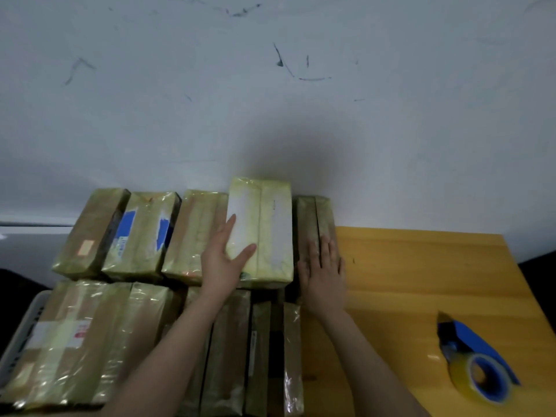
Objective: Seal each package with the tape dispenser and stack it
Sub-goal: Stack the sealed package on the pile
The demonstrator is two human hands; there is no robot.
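From the head camera, many taped brown packages lay in rows on the left part of the yellow bench (421,266), next to a pale wall (270,85). One pale package (264,224) sat higher than the ones beside it, in the back row. The left hand (224,257) was wide open with straight fingers. It touched the left side of that package, and its thumb lay on top. The right hand (323,272) was also wide open, resting flat on a lower package (314,218) just to the right. The blue tape dispenser (478,362) lay on the bench, well apart from both hands, near the right edge.
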